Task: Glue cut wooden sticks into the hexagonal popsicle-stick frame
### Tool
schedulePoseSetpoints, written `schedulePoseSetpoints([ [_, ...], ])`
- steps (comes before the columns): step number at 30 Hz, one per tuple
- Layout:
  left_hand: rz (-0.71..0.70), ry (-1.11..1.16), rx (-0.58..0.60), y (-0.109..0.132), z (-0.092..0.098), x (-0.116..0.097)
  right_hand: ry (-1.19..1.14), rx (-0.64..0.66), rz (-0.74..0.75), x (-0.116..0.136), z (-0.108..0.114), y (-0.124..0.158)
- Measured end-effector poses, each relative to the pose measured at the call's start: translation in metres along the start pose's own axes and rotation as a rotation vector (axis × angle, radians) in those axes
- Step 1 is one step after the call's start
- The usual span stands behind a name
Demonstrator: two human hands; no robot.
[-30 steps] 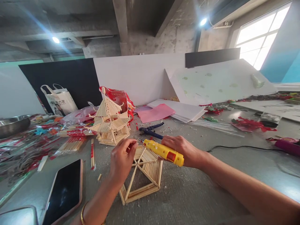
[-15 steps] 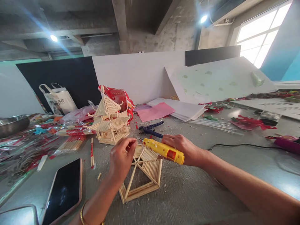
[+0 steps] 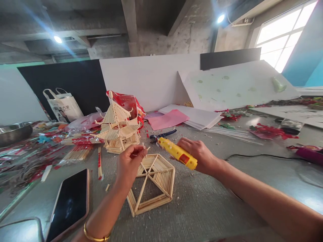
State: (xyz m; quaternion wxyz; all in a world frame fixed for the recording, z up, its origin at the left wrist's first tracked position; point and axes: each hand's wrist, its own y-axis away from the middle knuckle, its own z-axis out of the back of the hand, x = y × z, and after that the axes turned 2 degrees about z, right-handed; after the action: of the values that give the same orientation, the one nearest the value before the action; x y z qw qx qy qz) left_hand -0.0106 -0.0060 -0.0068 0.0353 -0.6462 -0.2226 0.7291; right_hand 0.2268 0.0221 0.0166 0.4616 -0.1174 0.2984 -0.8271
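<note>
Between thumb and fingertips, my left hand (image 3: 131, 165) pinches a short wooden stick (image 3: 148, 148). My right hand (image 3: 199, 155) is wrapped round a yellow glue gun (image 3: 178, 153), its nozzle pointing up and left, a little apart from the stick. Below both hands lies a flat hexagonal frame of wooden sticks (image 3: 163, 175) with spokes meeting in the middle. Some of its sections are filled with rows of sticks, while the near ones show the table through them. Behind my left hand stands a tiered stick pagoda (image 3: 118, 129) with upturned roof corners.
A phone (image 3: 68, 205) lies at the left, near bundled sticks (image 3: 75, 154) in plastic. Dark-handled pliers (image 3: 164, 134) rest beyond the glue gun. Pink paper (image 3: 168, 119) and white boards (image 3: 196, 116) are farther back. A black cable (image 3: 262, 155) crosses the right side.
The glue gun's nozzle has drawn away from my left fingertips and tilted upward. My left hand has lifted slightly, and the pinched stick now shows more clearly.
</note>
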Motion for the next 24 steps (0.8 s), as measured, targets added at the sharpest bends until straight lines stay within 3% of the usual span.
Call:
schedulePoseSetpoints([
  [4, 0.319, 0.528, 0.049, -0.006, 0.002, -0.005, 0.071, -0.073, -0.102, -0.008, -0.003, 0.001],
  [8, 0.422, 0.78, 0.017, -0.01, 0.008, -0.004, -0.001, 0.024, 0.056, -0.004, -0.004, 0.001],
  [13, 0.465, 0.915, 0.004, -0.013, 0.01, -0.002, -0.085, 0.069, 0.21, 0.015, -0.004, -0.002],
  [24, 0.544, 0.947, 0.05, -0.006, 0.003, -0.007, -0.043, 0.084, 0.213, 0.018, -0.004, -0.001],
])
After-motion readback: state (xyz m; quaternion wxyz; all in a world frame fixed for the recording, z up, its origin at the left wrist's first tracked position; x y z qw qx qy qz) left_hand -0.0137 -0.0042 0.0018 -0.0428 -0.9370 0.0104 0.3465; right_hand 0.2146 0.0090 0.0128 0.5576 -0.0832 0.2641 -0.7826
